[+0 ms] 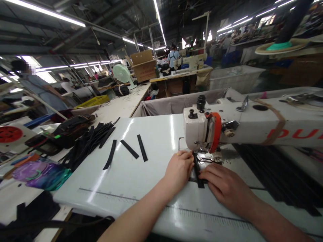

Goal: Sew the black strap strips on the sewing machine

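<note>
A short black fabric strip [200, 182] lies under the head of a white sewing machine [198, 129], running along the metal plate toward me. My left hand [178, 170] is at its far end close to the presser foot, fingers bent together and gripping the strip's left edge. Lower down, my right hand [224, 181] grips the right edge with fingers closed; its fingertips are partly hidden. Three loose black strips [142, 148] lie on the white table [148, 188] left of my hands. The needle cannot be made out clearly.
A pile of black strips [91, 143] hangs over the table's left edge. Long black fabric pieces [275, 171] lie right, beneath the machine arm. A purple and teal plastic bag [41, 174] sits at left. Beyond are a fan [122, 73], a cardboard box [143, 67] and other people.
</note>
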`<control>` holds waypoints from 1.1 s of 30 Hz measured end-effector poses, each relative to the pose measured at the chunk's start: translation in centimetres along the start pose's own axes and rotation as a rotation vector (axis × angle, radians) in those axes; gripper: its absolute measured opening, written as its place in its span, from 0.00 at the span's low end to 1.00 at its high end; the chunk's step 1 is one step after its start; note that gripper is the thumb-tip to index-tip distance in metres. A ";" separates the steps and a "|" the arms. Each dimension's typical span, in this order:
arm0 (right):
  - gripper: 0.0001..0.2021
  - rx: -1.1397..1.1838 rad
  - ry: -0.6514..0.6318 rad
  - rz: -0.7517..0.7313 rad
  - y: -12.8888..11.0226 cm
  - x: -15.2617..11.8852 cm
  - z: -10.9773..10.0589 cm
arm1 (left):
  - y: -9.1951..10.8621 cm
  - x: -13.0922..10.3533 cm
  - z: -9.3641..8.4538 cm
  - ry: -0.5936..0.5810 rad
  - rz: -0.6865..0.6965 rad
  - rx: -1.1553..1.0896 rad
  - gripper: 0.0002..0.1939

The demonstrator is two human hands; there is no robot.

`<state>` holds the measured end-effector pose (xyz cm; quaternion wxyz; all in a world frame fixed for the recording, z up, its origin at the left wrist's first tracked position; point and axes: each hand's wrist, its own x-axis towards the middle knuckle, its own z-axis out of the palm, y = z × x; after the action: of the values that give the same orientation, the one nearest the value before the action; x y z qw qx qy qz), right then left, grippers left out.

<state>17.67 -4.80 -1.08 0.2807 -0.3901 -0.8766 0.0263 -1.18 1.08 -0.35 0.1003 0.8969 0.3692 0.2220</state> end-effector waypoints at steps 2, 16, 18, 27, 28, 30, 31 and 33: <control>0.13 0.045 -0.002 -0.015 0.0 -0.2 -0.1 | 0.0 0.0 -0.1 0.000 -0.003 -0.005 0.07; 0.16 -0.176 0.014 0.035 1.1 0.4 0.4 | 0.2 0.0 0.1 0.000 0.000 0.016 0.06; 0.17 -0.226 0.007 0.047 1.3 0.4 0.7 | 0.2 0.0 0.2 0.003 0.002 0.018 0.07; 0.20 -0.264 0.014 0.082 1.5 0.2 1.2 | 0.6 0.0 0.1 -0.006 0.009 0.058 0.11; 0.20 -0.254 0.017 0.086 1.5 0.2 1.3 | 0.6 0.1 0.1 -0.007 0.010 0.061 0.11; 0.20 -0.240 0.026 0.089 1.5 0.2 1.3 | 0.7 0.1 0.1 -0.011 0.009 0.069 0.12; 0.20 -0.237 0.031 0.087 1.5 0.2 1.2 | 0.7 0.1 0.2 -0.014 0.005 0.075 0.12; 0.20 -0.240 0.035 0.080 1.4 0.3 1.2 | 0.8 0.0 0.4 -0.017 -0.010 0.092 0.13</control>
<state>17.85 -3.39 -2.30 0.2458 -0.4559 -0.8522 -0.0742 -0.52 0.56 -0.42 0.0630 0.9006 0.3825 0.1967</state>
